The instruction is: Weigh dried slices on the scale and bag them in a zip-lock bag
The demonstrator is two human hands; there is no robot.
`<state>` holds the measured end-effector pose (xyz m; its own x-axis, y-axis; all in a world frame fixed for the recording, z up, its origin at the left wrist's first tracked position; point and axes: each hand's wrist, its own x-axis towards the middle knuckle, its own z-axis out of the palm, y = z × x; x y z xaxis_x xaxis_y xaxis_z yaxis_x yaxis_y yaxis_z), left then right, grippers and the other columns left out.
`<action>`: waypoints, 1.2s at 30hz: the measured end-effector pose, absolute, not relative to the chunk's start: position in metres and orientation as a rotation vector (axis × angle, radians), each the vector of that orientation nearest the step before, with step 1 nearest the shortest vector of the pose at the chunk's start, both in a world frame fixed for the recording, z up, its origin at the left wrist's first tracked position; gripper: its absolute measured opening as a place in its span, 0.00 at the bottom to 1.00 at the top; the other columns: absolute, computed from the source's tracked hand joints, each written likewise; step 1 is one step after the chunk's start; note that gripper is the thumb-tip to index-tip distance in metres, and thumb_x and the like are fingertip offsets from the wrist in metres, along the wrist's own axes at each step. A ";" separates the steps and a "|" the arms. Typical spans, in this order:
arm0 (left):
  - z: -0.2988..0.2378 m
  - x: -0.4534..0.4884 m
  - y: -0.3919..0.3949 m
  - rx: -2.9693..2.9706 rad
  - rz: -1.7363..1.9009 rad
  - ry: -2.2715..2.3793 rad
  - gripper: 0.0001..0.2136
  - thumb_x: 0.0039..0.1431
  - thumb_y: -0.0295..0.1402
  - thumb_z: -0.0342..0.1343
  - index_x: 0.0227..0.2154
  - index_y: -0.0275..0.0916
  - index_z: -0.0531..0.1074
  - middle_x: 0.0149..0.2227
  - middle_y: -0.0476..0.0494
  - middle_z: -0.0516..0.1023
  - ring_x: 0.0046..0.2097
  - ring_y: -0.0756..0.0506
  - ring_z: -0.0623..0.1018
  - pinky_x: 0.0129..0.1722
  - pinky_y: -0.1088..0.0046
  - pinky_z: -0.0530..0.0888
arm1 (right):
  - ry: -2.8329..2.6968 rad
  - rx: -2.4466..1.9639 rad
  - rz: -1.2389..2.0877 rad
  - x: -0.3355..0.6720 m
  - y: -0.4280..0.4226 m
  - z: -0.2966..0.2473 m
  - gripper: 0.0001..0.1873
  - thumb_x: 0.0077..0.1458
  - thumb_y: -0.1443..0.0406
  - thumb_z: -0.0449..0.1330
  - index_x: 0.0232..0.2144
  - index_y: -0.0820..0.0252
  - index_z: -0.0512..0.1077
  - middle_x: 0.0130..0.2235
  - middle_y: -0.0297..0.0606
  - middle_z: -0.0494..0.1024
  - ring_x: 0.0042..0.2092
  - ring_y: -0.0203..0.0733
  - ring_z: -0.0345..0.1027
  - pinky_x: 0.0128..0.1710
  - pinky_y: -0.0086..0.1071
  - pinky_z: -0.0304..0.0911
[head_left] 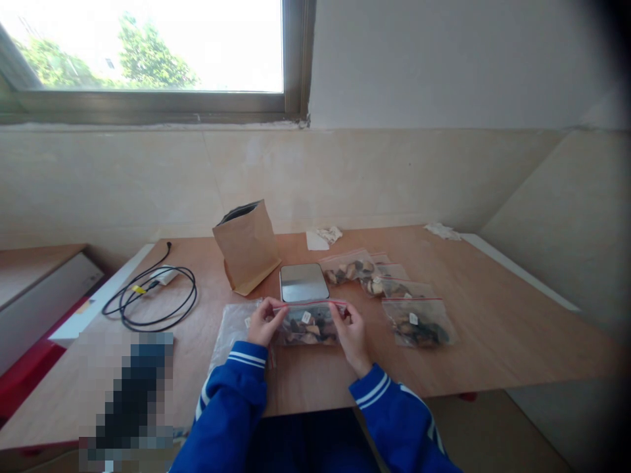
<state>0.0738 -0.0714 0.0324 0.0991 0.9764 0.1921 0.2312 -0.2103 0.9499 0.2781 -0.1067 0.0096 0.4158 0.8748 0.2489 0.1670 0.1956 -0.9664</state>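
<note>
Between my hands is a clear zip bag (313, 328) with a red seal strip, a small white label and dark-and-tan dried pieces inside. My left hand (266, 322) pinches the strip's left end, and my right hand (351, 326) pinches its right end. Just behind the bag lies a flat scale (304, 282) with a shiny metal top. Under and beside my left wrist are flat, clear plastic bags (231, 332). To the right of my right hand sits another filled zip bag (419, 322), similarly labelled.
More filled zip bags (355, 268) overlap in a row right of the scale. An open brown paper bag (248, 246) stands at back left. A coiled black cable (185, 309) lies left, behind a pixelated dark object (135, 387). Crumpled tissue (329, 235) lies near the wall.
</note>
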 end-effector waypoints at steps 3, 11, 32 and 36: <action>0.033 0.074 -0.074 1.582 1.134 1.162 0.13 0.53 0.45 0.54 0.31 0.40 0.66 0.31 0.46 0.75 0.34 0.47 0.76 0.35 0.73 0.73 | -1.049 -1.233 0.718 0.278 -0.107 0.008 0.18 0.53 0.51 0.58 0.37 0.61 0.71 0.34 0.39 0.77 0.36 0.43 0.70 0.37 0.35 0.65; 0.038 0.075 -0.076 1.649 1.081 1.208 0.14 0.52 0.46 0.56 0.29 0.39 0.70 0.32 0.46 0.77 0.35 0.46 0.76 0.36 0.72 0.73 | -1.099 -1.139 0.847 0.276 -0.109 0.011 0.18 0.52 0.52 0.60 0.38 0.60 0.71 0.36 0.39 0.78 0.37 0.44 0.72 0.39 0.36 0.67; 0.035 0.075 -0.074 1.670 1.147 1.201 0.09 0.52 0.41 0.58 0.30 0.40 0.76 0.38 0.44 0.81 0.42 0.44 0.79 0.45 0.68 0.74 | -1.066 -1.146 0.762 0.274 -0.108 0.013 0.13 0.51 0.55 0.61 0.32 0.60 0.75 0.33 0.39 0.78 0.37 0.43 0.72 0.39 0.37 0.68; 0.034 0.075 -0.073 1.684 1.125 1.244 0.10 0.52 0.41 0.58 0.31 0.40 0.77 0.37 0.44 0.81 0.40 0.44 0.79 0.43 0.67 0.74 | -1.077 -1.160 0.741 0.275 -0.107 0.011 0.14 0.51 0.55 0.62 0.32 0.60 0.75 0.33 0.39 0.78 0.36 0.43 0.72 0.39 0.36 0.67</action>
